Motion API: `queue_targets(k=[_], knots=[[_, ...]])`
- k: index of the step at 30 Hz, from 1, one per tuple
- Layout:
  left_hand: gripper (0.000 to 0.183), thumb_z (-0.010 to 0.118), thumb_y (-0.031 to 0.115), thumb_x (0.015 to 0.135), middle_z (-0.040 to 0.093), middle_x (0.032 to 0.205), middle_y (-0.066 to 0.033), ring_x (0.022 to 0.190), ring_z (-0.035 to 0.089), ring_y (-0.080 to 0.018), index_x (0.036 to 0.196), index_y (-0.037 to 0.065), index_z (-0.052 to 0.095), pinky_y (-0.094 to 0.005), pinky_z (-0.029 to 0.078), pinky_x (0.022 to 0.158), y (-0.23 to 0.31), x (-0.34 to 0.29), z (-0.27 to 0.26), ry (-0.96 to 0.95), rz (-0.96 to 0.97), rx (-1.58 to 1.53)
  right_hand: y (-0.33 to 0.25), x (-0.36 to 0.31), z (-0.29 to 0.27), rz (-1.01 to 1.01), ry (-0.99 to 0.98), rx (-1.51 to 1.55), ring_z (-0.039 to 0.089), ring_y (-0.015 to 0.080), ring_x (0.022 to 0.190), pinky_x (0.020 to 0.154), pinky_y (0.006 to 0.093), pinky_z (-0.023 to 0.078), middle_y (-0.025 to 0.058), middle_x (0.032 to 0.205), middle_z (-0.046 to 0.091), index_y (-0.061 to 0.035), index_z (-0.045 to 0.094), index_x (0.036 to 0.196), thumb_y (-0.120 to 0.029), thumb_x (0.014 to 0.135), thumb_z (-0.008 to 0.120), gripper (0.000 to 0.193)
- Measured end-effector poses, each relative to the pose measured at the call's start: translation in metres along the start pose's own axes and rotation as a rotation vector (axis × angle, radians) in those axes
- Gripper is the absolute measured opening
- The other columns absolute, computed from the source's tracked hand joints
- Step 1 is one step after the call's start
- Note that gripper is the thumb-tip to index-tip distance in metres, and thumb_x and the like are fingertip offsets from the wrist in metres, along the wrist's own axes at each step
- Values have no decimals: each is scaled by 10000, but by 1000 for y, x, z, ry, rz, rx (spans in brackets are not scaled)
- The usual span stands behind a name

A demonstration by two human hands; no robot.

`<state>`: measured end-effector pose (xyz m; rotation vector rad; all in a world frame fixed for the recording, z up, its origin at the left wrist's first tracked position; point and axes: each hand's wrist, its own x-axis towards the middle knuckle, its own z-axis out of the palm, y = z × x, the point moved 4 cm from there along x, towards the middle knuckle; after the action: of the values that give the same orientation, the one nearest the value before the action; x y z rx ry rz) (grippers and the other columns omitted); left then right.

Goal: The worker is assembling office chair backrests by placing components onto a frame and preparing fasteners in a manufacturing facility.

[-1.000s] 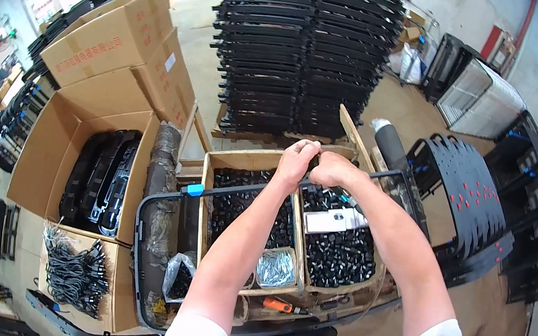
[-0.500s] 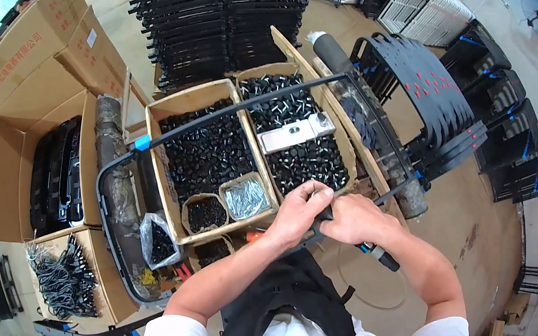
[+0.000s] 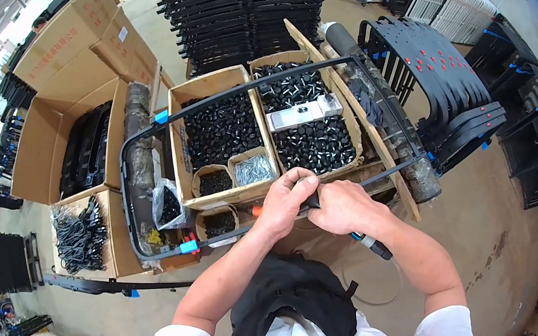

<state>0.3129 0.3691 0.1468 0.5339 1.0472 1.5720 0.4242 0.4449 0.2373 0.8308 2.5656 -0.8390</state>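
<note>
The black frame [image 3: 224, 95] is over the wooden box [image 3: 179, 143], past its front edge. The left hand [image 3: 288, 201] pinches the near bar [image 3: 228, 236]; I can't tell the right hand's [image 3: 350, 209] grip. The frame looks light and stiff: hold its long sides.

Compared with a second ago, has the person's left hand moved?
Yes. Judged against the white box lying on the black parts, the left hand has come nearer, from beyond that box to its near side.
</note>
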Motion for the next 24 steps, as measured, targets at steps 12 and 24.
queue_targets(k=[12, 24], knots=[[171, 683, 212, 1046, 684, 1011, 10, 903, 595, -63, 1113, 55, 683, -245, 497, 815, -16, -13, -1, 53, 60, 58, 3, -11, 14, -9, -34, 24, 723, 439, 1021, 921, 524, 559, 286, 1042, 749, 46, 752, 994, -258, 899, 615, 346], [130, 686, 185, 1045, 666, 994, 24, 897, 574, -58, 1099, 67, 683, -248, 490, 813, -28, -19, -7, 83, 71, 70, 0, -8, 24, 47, -97, 9, 717, 421, 1065, 923, 511, 561, 255, 1094, 752, -12, 753, 1059, -278, 891, 619, 342]])
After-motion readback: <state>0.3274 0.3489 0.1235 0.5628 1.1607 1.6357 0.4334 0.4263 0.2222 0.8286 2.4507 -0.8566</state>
